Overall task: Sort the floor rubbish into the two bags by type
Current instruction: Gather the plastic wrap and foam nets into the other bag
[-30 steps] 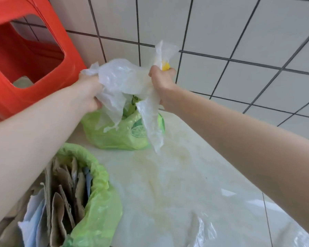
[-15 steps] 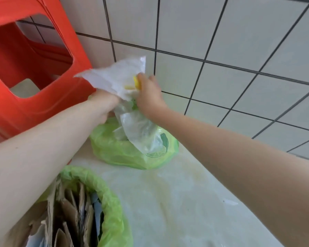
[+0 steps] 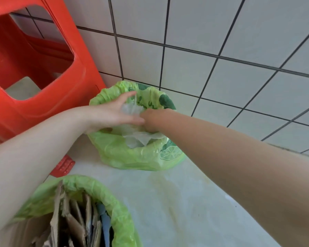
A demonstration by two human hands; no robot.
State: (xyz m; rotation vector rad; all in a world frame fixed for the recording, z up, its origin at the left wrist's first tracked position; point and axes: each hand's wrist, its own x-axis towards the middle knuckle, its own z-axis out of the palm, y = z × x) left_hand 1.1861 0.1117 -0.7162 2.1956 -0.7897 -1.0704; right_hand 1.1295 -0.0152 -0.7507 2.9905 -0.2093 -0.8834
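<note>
Lowered since a second ago: crumpled clear plastic film, formerly held up between both hands, now inside the mouth of the far green bag by the tiled wall. Right hand: plunged into the film, fingers hidden, grip cannot be told. Left hand: fingers extended, resting on the film and rim. Advice: press wad well below the rim before letting go, else it likely springs out. Near green bag: torn cardboard. Red stool: left.
</note>
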